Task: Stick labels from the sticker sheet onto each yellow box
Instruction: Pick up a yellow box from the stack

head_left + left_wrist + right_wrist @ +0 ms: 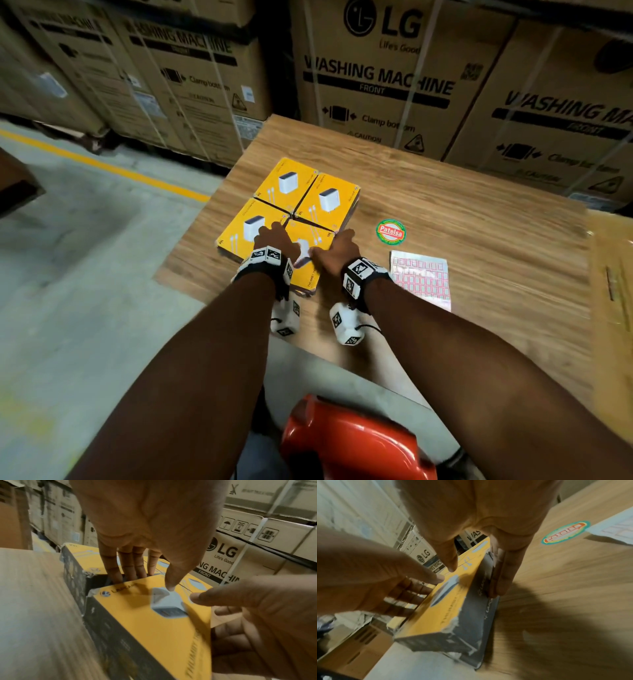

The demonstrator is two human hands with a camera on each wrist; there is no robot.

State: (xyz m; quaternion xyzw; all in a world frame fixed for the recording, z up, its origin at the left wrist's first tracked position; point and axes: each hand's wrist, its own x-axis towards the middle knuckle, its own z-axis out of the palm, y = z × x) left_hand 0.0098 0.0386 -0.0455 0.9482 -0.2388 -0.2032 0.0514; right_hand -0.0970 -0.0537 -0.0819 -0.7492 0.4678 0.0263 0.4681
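Both hands grip the nearest yellow box (310, 270), one on each side. From the left, the left hand (275, 238) has its four fingers (126, 566) pushed down into the gap between this box and the yellow box to its left (239, 233), flat against the dark side wall, while its thumb presses on the yellow top near the printed white charger. On the right, the right hand (337, 255) lays its fingers (503, 572) straight along the box's dark right side, tips down at the wooden table (462, 212), with its thumb on the top face. So the box is clamped between the two hands, thumbs above and fingers at the sides. In the right wrist view its near corner looks torn and sits a little off the table edge.

Four yellow boxes lie flat in a tight square near the table's left edge: the held one nearest, one to its left, and two more at the far side (301, 185), tops up and edges touching.

Right of the boxes, a round green and red sticker (391, 232) sits on the table. Just nearer than that and further right lies the sticker sheet (423, 279), flat, with rows of red-edged labels, apart from both hands.

Large cardboard cartons (376, 75) stand behind the table.
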